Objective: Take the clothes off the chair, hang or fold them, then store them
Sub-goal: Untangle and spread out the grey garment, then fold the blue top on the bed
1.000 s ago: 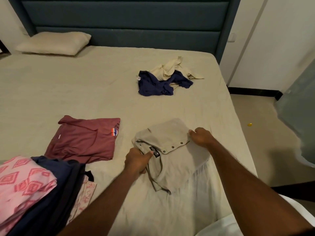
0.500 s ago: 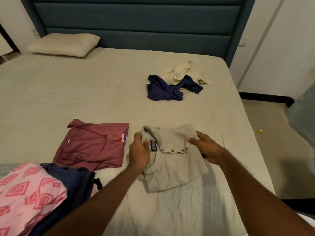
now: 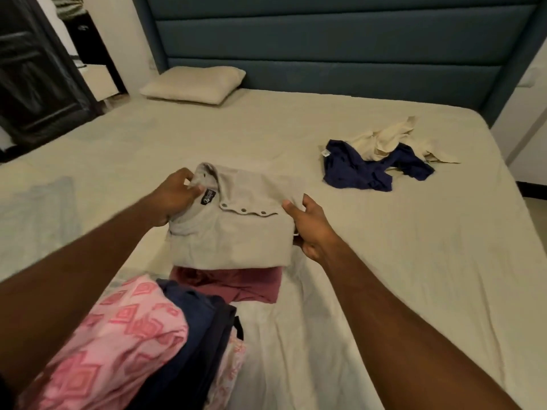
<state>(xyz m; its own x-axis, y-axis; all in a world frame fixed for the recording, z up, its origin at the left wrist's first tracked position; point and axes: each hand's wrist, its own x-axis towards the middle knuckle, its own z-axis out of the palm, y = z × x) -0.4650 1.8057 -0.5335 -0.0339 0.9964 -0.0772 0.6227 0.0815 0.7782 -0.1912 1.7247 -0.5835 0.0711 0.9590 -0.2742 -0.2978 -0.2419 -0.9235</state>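
While both hands held it by its sides, the folded grey shirt (image 3: 233, 232) sat over the far part of the folded maroon shirt (image 3: 236, 284), covering most of it so that only the maroon shirt's near strip showed. The left hand (image 3: 174, 196) pinched the grey shirt's collar corner, fingers curled round the cloth at its left edge. The right hand (image 3: 307, 226) gripped the grey shirt's right edge, thumb on top and fingers tucked below the fold. A row of snap buttons and a small dark label showed on the grey shirt's upper face. Whether the grey shirt rested fully on the maroon one or was still held just above it, I could not tell.

Nearer than the grey shirt and to its left lay a stack of folded clothes: a pink patterned garment (image 3: 109, 344) on top, a dark navy garment (image 3: 192, 335) beside and under it, and a pale pink printed piece (image 3: 233, 359) peeking out at the stack's right edge. Well beyond the grey shirt to its right, an unfolded navy garment (image 3: 367, 170) lay crumpled on the bed (image 3: 414, 261), touching a cream garment (image 3: 387, 137) just behind it. Far from the grey shirt, a pillow (image 3: 192, 84) lay against the teal headboard (image 3: 325, 48). A dark wardrobe (image 3: 32, 69) stood past the bed's left side.
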